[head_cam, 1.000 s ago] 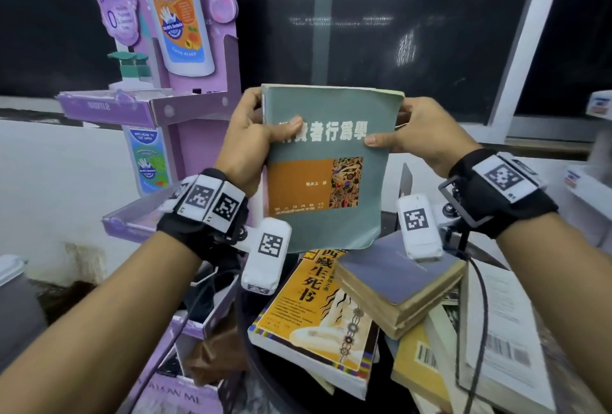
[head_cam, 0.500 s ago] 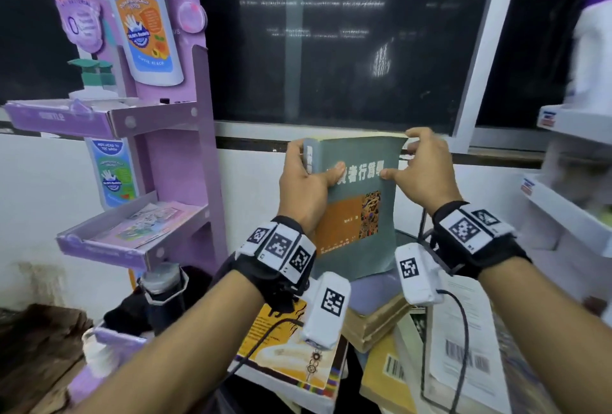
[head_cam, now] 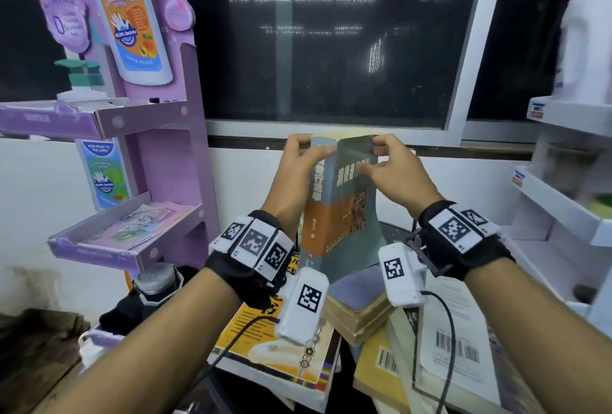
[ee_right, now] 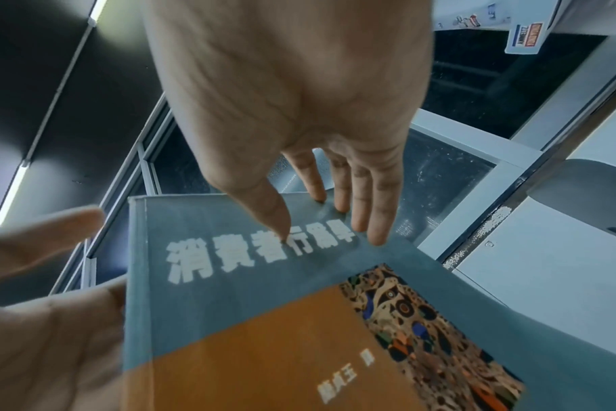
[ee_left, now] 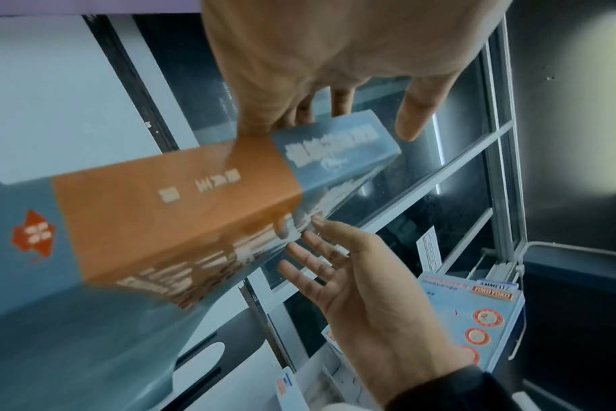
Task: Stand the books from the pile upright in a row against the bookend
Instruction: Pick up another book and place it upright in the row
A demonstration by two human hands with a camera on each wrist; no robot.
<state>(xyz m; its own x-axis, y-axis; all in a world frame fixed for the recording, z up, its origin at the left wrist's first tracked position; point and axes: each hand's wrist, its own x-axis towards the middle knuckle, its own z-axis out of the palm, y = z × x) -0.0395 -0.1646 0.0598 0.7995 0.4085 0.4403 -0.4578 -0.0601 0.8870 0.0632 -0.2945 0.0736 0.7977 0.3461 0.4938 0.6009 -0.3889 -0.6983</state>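
Note:
A grey-green book [head_cam: 337,214] with an orange band stands upright above the pile, spine towards me. My left hand [head_cam: 299,161] grips its top at the spine, fingers behind, thumb across the spine. In the left wrist view the book [ee_left: 176,200] runs under my left hand [ee_left: 317,69]. My right hand [head_cam: 387,171] lies with straight fingers on the front cover near the top corner; the right wrist view shows its fingertips [ee_right: 377,236] on the cover [ee_right: 264,319]. The pile below holds a yellow book [head_cam: 281,340] and an old purple-covered book [head_cam: 357,294]. I cannot make out a bookend.
A purple display stand [head_cam: 159,155] with trays rises at the left, a dark bottle [head_cam: 155,281] below it. White shelves [head_cam: 563,208] stand at the right. A dark window [head_cam: 331,49] is behind. A white book with a barcode [head_cam: 453,340] lies at the right of the pile.
The book has moved away from me and lower, and turned so its spine faces me. My right hand's fingers have slid from the edge onto the cover.

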